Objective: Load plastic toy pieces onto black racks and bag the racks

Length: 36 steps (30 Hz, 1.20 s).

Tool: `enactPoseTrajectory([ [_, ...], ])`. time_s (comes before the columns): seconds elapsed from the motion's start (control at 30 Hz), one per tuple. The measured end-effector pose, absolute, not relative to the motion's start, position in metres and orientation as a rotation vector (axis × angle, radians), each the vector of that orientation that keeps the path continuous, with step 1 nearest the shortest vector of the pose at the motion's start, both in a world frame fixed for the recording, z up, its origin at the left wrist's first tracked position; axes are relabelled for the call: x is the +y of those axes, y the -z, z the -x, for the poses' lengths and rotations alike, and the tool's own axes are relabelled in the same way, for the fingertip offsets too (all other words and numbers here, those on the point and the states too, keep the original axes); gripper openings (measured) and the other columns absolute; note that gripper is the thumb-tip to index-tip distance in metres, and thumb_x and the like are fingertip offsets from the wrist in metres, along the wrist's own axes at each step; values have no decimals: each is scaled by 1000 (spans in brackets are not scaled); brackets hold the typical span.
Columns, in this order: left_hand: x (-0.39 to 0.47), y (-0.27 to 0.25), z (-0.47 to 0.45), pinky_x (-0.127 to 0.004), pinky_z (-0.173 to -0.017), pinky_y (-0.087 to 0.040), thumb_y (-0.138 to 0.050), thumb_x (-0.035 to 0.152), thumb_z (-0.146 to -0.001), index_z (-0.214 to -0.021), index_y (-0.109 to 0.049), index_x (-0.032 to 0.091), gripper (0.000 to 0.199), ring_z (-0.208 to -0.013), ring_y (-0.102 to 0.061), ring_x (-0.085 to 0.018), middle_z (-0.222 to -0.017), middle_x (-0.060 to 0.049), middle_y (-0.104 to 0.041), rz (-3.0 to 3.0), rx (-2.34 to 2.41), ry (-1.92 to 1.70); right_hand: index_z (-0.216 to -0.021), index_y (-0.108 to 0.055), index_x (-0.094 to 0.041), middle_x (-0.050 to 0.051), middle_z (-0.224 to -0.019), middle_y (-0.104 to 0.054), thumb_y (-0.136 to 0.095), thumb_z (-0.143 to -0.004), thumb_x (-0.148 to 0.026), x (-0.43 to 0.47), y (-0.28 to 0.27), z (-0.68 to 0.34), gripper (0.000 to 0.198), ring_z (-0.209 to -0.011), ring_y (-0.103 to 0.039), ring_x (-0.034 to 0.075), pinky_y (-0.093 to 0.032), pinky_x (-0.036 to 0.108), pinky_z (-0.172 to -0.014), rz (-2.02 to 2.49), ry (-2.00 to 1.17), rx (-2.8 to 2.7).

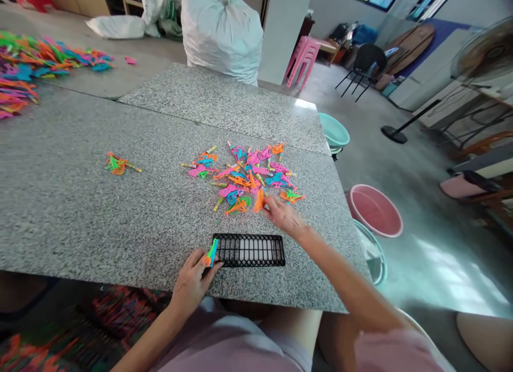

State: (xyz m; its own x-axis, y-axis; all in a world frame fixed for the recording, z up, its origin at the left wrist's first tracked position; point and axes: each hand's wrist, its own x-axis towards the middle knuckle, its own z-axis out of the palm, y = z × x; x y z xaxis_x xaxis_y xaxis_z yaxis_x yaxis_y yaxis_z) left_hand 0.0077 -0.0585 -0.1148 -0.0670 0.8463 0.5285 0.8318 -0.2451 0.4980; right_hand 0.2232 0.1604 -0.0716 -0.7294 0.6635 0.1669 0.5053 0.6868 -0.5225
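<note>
A black plastic grid basket (pixel 260 250) lies near the table's front edge. My left hand (pixel 192 278) is closed at its left end, thumb along the front rim. Between that hand's thumb and fingers shows a small blue and green plastic toy (pixel 212 252) with a round orange part; whether it rests in the basket I cannot tell. My right hand (pixel 282 214) reaches past the basket and pinches an orange plastic toy (pixel 259 200) at the near edge of a loose pile of coloured plastic toys (pixel 240 174). Several of these have patterned paper-like tubes.
A small cluster of toys (pixel 118 164) lies to the left on the speckled table (pixel 152 211). A larger heap (pixel 52 59) covers the far left. A white sack (pixel 222 32) stands behind the table. Pink (pixel 374 209) and teal (pixel 334 130) basins are at the right side.
</note>
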Motion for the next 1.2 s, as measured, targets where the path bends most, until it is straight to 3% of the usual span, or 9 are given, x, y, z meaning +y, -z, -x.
enactPoseTrajectory([
  [0.13, -60, 115, -11, -30, -72, -54, -55, 31, -100, -90, -61, 20, 16, -76, -63, -18, -83, -3, -64, -2154, 1958, -1212, -98, -48, -24, -2, -82, -64, -58, -90, -41, 102, 89, -208, 21, -63, -64, 14, -58, 29, -61, 1106, -1424, -1579],
  [0.27, -60, 117, -12, -30, -72, -53, -58, 30, -99, -92, -60, 20, 12, -77, -62, -19, -84, -3, -65, -2190, 1985, -1155, -79, -52, -22, -4, -68, -58, -74, -72, -45, 75, 95, -182, 33, -59, -62, 14, -58, 29, -59, 1171, -1674, -1298],
  [0.43, -63, 121, -10, -31, -70, -53, -59, 27, -98, -93, -59, 19, 10, -77, -61, -20, -83, -4, -64, -2225, 1986, -1105, -79, -54, -23, -1, -74, -62, -63, -70, -29, 74, 96, -160, 14, -66, -61, 16, -54, 31, -63, 1080, -1439, -1662],
  [0.63, -62, 122, -8, -31, -70, -52, -56, 25, -99, -88, -60, 19, 12, -77, -60, -20, -82, -4, -63, -2217, 1974, -1094, -81, -52, -23, -2, -82, -62, -62, -69, -16, 82, 106, -129, 17, -76, -61, 16, -50, 27, -70, 818, -1355, -2022],
  [0.87, -64, 120, -9, -30, -67, -53, -55, 27, -100, -87, -61, 19, 16, -73, -61, -18, -80, -2, -62, -2122, 1987, -1044, -90, -55, -21, 1, -84, -68, -64, -79, -13, 86, 85, -126, 16, -76, -63, 16, -44, 25, -70, 971, -1055, -2449],
  [1.07, -64, 119, -11, -30, -65, -52, -54, 28, -100, -82, -61, 20, 21, -72, -61, -18, -77, -3, -61, -2075, 2002, -1026, -97, -59, -20, 3, -86, -72, -63, -83, -15, 77, 73, -134, 16, -73, -64, 15, -42, 23, -66, 1081, -998, -2569],
  [1.2, -65, 122, -10, -30, -69, -53, -54, 28, -100, -86, -62, 20, 18, -74, -63, -18, -80, -3, -64, -2069, 1966, -1030, -107, -62, -20, 6, -86, -73, -56, -87, -15, 76, 65, -128, 21, -80, -67, 20, -43, 27, -72, 1172, -797, -2750],
])
